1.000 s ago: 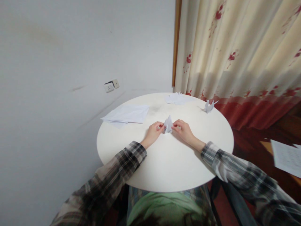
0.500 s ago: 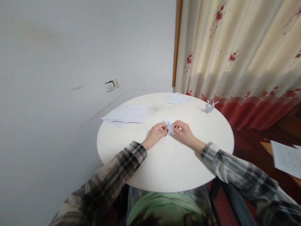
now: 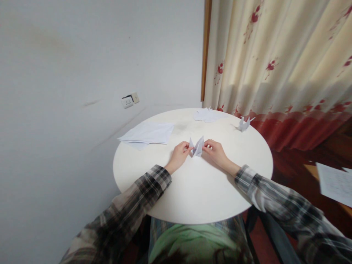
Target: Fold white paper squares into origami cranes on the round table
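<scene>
A small folded white paper piece point(image 3: 197, 146) with two upright points sits between my hands near the middle of the round white table point(image 3: 192, 190). My left hand point(image 3: 180, 154) pinches its left side with closed fingers. On the right side, my right hand point(image 3: 216, 151) pinches it too. Both forearms in plaid sleeves rest on the tabletop.
A stack of white sheets point(image 3: 148, 134) lies at the table's left back. More folded paper point(image 3: 205, 115) lies at the far edge, and a finished paper crane point(image 3: 243, 124) stands at the right back. A floral curtain point(image 3: 275, 66) hangs behind; a printed sheet point(image 3: 334, 183) lies at right.
The folded piece went from one upright point to two points spread apart between my fingers. My hands stayed in nearly the same place.
</scene>
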`<move>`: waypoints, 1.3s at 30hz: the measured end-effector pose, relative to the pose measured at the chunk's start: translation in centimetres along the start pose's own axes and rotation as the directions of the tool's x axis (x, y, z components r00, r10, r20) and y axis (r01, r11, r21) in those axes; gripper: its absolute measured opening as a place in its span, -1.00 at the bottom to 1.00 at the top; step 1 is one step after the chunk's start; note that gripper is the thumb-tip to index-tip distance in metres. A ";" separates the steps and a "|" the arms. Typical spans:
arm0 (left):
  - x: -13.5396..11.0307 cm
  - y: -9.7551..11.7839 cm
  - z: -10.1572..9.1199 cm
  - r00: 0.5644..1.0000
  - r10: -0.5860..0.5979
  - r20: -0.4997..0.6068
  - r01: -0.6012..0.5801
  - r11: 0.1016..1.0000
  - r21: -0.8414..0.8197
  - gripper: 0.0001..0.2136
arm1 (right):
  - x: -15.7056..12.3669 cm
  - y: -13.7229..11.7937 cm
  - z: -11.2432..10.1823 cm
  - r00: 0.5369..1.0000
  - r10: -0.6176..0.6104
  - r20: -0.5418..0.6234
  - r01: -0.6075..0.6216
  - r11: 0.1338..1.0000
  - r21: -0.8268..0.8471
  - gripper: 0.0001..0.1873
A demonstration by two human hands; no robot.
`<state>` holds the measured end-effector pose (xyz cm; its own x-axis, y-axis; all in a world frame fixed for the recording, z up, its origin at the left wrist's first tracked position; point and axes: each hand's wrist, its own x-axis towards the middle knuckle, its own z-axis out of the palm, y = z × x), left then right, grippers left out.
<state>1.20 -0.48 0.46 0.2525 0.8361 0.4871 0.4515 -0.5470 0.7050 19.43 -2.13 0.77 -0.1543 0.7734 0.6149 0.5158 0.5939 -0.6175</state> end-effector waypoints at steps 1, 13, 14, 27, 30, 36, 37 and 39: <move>0.0 0.0 0.0 1.000 -0.007 -0.005 0.007 1.000 -0.014 -0.88 | 0.0 0.0 0.0 1.000 0.017 -0.003 -0.017 1.000 0.010 -0.85; -0.1 -0.1 0.2 0.997 -0.080 0.024 0.082 0.988 -0.134 -0.88 | 0.1 0.1 0.3 0.987 0.161 0.001 -0.159 0.978 0.135 -0.81; -0.1 -0.1 0.2 0.996 -0.085 0.024 0.087 0.987 -0.135 -0.88 | 0.1 0.2 0.3 0.987 0.161 0.005 -0.160 0.978 0.133 -0.80; 0.3 -0.4 0.2 0.977 -0.205 0.052 0.212 0.944 -0.252 -0.90 | 0.4 0.7 0.0 0.981 0.188 0.049 -0.191 0.978 0.080 -0.81; 0.3 -0.6 0.3 0.976 -0.212 0.049 0.217 0.935 -0.281 -0.89 | 0.3 1.0 0.1 0.983 0.182 0.033 -0.183 0.982 0.040 -0.80; 0.0 -0.6 0.2 0.986 -0.161 0.051 0.169 0.952 -0.253 -0.86 | 0.0 1.0 0.0 0.997 0.036 0.068 -0.030 0.995 -0.098 -0.80; 0.0 -0.6 0.2 0.987 -0.154 0.050 0.162 0.955 -0.248 -0.85 | -0.1 0.8 0.0 0.997 0.011 0.070 -0.003 0.993 -0.115 -0.80; -0.1 -0.5 0.2 0.988 -0.147 0.042 0.152 0.960 -0.237 -0.86 | -0.3 0.5 -0.1 0.998 -0.022 0.066 0.031 0.991 -0.131 -0.78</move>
<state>1.10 -0.29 -0.02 0.2192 0.9083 0.3563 0.2691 -0.4073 0.8727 19.77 -2.08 0.36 -0.2210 0.7727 0.5950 0.6170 0.5833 -0.5283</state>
